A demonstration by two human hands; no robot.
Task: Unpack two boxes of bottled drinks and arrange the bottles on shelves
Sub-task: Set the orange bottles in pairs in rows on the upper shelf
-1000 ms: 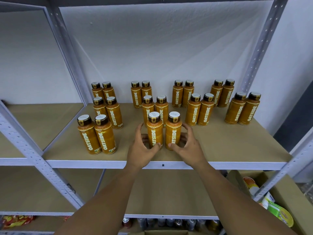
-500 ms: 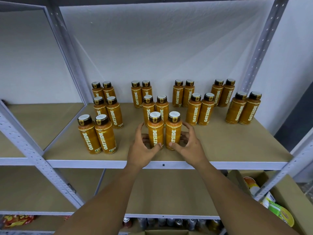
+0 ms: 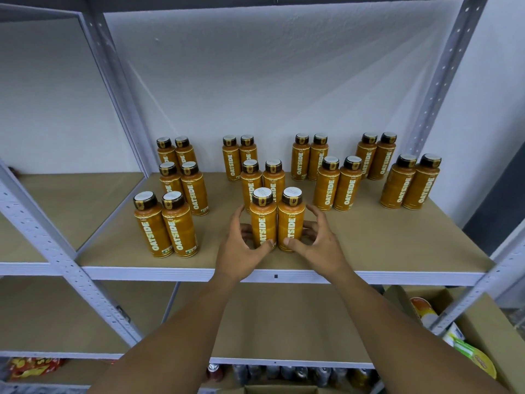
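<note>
Together, a person's two hands cup a pair of orange bottles that stand upright and touching at the front middle of a brown shelf [image 3: 397,251]. The left hand [image 3: 241,245] curls round the left bottle [image 3: 262,223], its thumb pressed to the lower front. The right hand [image 3: 318,243] wraps the right bottle [image 3: 290,223] the same way. Behind and to either side, more bottles [image 3: 326,189] of the same kind stand in pairs, the rearmost close to the white wall [image 3: 284,81]. Below right, an open cardboard box [image 3: 483,331] holds packaged goods, and a row of cans [image 3: 301,372] shows near the bottom edge of the view.
</note>
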